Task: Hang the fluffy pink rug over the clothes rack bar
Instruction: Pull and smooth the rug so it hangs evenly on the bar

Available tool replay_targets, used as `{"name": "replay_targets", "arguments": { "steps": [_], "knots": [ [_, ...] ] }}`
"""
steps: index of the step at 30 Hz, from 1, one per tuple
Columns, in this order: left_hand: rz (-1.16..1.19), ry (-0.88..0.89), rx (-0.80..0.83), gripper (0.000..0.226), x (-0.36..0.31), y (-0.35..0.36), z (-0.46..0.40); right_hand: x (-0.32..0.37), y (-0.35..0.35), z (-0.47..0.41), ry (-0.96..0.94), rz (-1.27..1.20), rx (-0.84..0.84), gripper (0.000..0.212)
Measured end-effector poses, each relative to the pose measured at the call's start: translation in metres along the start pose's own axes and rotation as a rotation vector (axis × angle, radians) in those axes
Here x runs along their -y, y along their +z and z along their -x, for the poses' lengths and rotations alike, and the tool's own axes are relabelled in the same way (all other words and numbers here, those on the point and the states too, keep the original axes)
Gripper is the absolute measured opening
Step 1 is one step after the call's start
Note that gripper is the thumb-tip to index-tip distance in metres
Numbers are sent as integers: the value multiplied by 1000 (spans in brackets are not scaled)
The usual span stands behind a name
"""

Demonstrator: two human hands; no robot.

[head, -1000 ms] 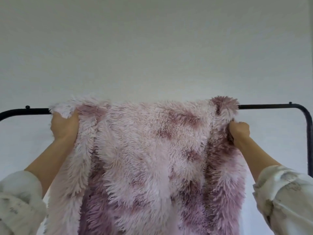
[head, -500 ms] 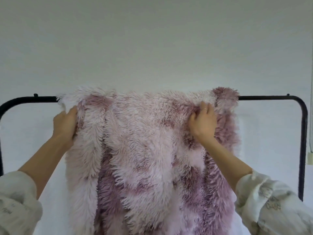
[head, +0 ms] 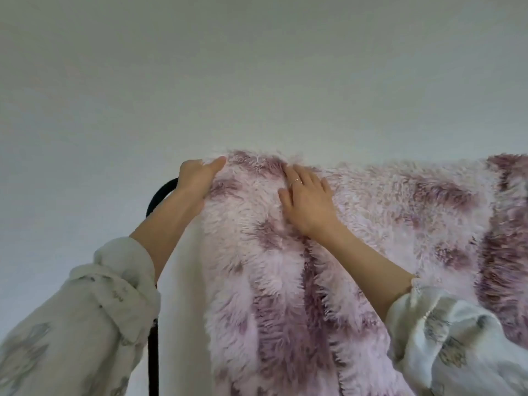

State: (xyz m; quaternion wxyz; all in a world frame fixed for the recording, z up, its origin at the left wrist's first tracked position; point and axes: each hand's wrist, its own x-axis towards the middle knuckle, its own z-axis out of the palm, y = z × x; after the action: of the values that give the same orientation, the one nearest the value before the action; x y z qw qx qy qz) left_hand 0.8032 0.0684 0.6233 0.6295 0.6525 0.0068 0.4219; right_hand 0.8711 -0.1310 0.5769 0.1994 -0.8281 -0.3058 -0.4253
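Rug: the fluffy pink rug (head: 357, 252) is hanging over the top of the rack, filling the view from 3 to 6 o'clock.
Rack: the black rack frame (head: 160, 192) is showing at 9 o'clock of the rug, curving then dropping down.
Left hand: the left hand (head: 197, 178) is resting on the rug's top left edge.
Right hand: the right hand (head: 310, 201) is lying flat on the pile, fingers spread, ring visible.
Wall: a pale wall (head: 257, 67) is filling 12 o'clock.

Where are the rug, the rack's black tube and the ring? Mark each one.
fluffy pink rug (head: 385, 212), head view, front pile right of the hands.
clothes rack (head: 163, 190), head view, curved black corner tube.
ring (head: 297, 181), head view, band on a right-hand finger.
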Motion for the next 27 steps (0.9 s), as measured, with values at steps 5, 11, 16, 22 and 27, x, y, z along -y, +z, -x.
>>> {"name": "replay_targets", "arguments": {
  "steps": [5, 11, 16, 22, 27],
  "knots": [
    [138, -38, -219, 43, 0, -46, -33, 9, 10, -11, 127, 31, -25, 53],
    [208, -156, -393, 25, 22, -112, -45, 22, 18, -18, 173, 121, -52, 50],
    [199, -148, -367, 25, 29, -125, -43, 30, 30, -22, 235, 163, -73, 55],
    [227, -252, -342, 27, 40, -134, -41, 38, 36, -16, 268, 166, -95, 57],
    [96, -162, -406, 17, 49, -132, -34, 41, 38, -2, 195, 141, -82, 59]
  ]
}}
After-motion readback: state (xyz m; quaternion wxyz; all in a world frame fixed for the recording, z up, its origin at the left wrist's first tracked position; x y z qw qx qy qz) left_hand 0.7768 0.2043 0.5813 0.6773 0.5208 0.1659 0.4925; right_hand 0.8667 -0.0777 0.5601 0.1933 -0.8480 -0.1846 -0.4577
